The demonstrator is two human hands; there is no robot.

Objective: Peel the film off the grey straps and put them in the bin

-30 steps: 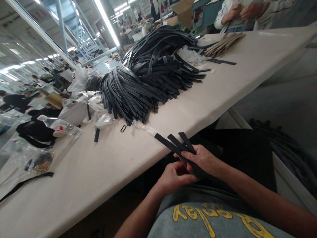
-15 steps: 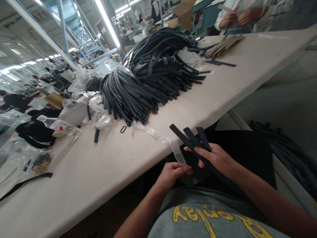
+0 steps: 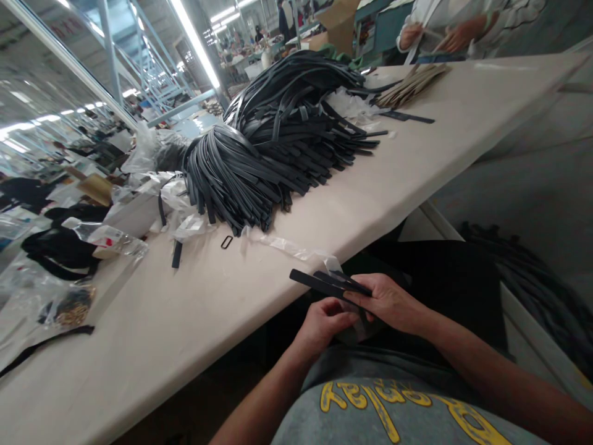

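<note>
My right hand (image 3: 391, 304) is closed round several black straps (image 3: 315, 282), whose flat ends fan out to the left over the table's near edge. Just beside it, my left hand (image 3: 324, 324) pinches a translucent plastic strip (image 3: 296, 249) that trails back across the tabletop. Part of that strip is hidden behind the straps. On the table, a large heap of similar black straps (image 3: 259, 161) lies ahead of my hands. A small black rectangular ring (image 3: 227, 241) rests near the heap's front.
The pale table (image 3: 194, 321) slants across the view. Tan strips (image 3: 412, 86) lie at its far side, near a co-worker's hands (image 3: 463, 34). To the left are a bag of brass-coloured parts (image 3: 74, 306) and black fabric pieces (image 3: 60, 247). More dark straps (image 3: 523, 278) hang low at the right.
My right hand has swung the black straps down and left, bringing them close to my left hand. The straps' ends lie nearer together. My left hand has stayed almost in place.
</note>
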